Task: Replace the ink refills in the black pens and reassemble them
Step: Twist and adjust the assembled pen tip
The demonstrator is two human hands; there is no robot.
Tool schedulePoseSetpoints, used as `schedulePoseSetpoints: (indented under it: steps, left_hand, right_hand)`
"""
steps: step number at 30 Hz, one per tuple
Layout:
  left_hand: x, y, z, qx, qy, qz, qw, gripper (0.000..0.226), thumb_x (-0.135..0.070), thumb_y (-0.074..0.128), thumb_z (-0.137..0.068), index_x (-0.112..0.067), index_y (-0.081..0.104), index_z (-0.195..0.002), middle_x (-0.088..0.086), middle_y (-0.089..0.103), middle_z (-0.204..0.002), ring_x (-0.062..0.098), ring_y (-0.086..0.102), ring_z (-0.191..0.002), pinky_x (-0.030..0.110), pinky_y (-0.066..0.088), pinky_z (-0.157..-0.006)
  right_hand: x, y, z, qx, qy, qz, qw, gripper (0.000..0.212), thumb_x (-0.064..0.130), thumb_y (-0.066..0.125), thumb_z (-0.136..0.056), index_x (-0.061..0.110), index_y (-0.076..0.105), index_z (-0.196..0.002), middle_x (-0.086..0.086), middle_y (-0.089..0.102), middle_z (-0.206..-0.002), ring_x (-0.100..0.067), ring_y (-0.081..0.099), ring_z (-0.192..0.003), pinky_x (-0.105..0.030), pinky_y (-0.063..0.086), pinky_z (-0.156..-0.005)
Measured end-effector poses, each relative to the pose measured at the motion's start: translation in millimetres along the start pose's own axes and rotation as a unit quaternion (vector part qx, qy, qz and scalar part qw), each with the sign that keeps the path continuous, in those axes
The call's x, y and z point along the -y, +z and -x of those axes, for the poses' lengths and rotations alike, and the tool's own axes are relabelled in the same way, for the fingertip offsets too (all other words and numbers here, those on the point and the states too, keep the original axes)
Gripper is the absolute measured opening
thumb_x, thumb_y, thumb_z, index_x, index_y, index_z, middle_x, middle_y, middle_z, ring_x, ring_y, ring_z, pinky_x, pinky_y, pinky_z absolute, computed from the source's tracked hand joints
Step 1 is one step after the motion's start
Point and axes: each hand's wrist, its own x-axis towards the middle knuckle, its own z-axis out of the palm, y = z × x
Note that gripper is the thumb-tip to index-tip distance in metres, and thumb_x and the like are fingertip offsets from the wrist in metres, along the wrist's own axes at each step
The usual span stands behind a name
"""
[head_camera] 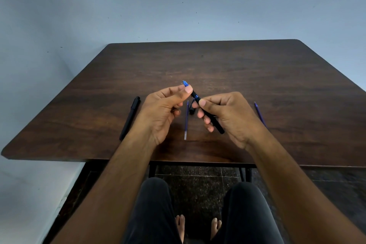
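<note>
Above the dark wooden table I hold a black pen slanted, its blue tip pointing up and left. My right hand grips the black barrel with thumb and curled fingers. My left hand pinches the blue tip section between thumb and fingers. A loose blue refill lies on the table between my hands, beside a black pen cap that is partly hidden. Another capped black pen lies left of my left hand. A second blue refill lies right of my right hand.
The table stands against a pale blue-grey wall, its near edge just above my knees. Its black metal frame and a dark speckled floor show underneath, along with my bare feet.
</note>
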Motion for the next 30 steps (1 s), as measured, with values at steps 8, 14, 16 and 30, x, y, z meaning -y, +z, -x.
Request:
schedulePoseSetpoints:
  steps: [8,14,16,30]
  left_hand:
    - [-3,0,1,0.024,-0.019,-0.01,0.999,0.039,-0.034,0.08,-0.076,-0.017,0.072,-0.111,0.002,0.069,-0.105,0.007,0.053,-0.076,0.027,0.039,-0.071]
    - [-1,-3,1,0.027,-0.005,-0.003,1.0,0.032,-0.017,0.074,-0.085,-0.011,0.074,-0.116,0.004,0.072,-0.11,0.006,0.051,-0.075,0.024,0.037,-0.07]
    - [0,-3,-1,0.005,-0.007,0.016,1.0,0.041,-0.023,0.081,-0.074,-0.01,0.075,-0.112,0.008,0.063,-0.102,0.006,0.05,-0.07,0.024,0.038,-0.068]
    - [-1,-1,-9,-0.044,0.01,0.016,0.999,0.02,-0.022,0.083,-0.078,-0.013,0.076,-0.095,-0.004,0.07,-0.079,0.005,0.049,-0.064,0.02,0.04,-0.058]
  right_hand:
    - [0,2,1,0.003,-0.007,-0.003,1.0,0.021,0.009,0.06,-0.1,-0.003,0.076,-0.096,-0.014,0.066,-0.073,-0.018,0.052,-0.057,-0.032,0.046,-0.05]
    - [-1,-1,0,-0.002,-0.009,-0.003,1.0,0.021,0.01,0.06,-0.1,-0.003,0.076,-0.096,-0.013,0.066,-0.072,-0.017,0.052,-0.056,-0.031,0.045,-0.05]
    - [-2,0,-1,0.0,-0.008,-0.004,1.0,0.021,0.01,0.06,-0.1,-0.002,0.076,-0.096,-0.013,0.066,-0.072,-0.017,0.053,-0.056,-0.031,0.045,-0.051]
    - [-7,-2,3,-0.011,-0.009,-0.046,0.999,0.024,0.003,0.063,-0.097,0.001,0.071,-0.119,-0.014,0.067,-0.071,-0.02,0.054,-0.056,-0.032,0.049,-0.05]
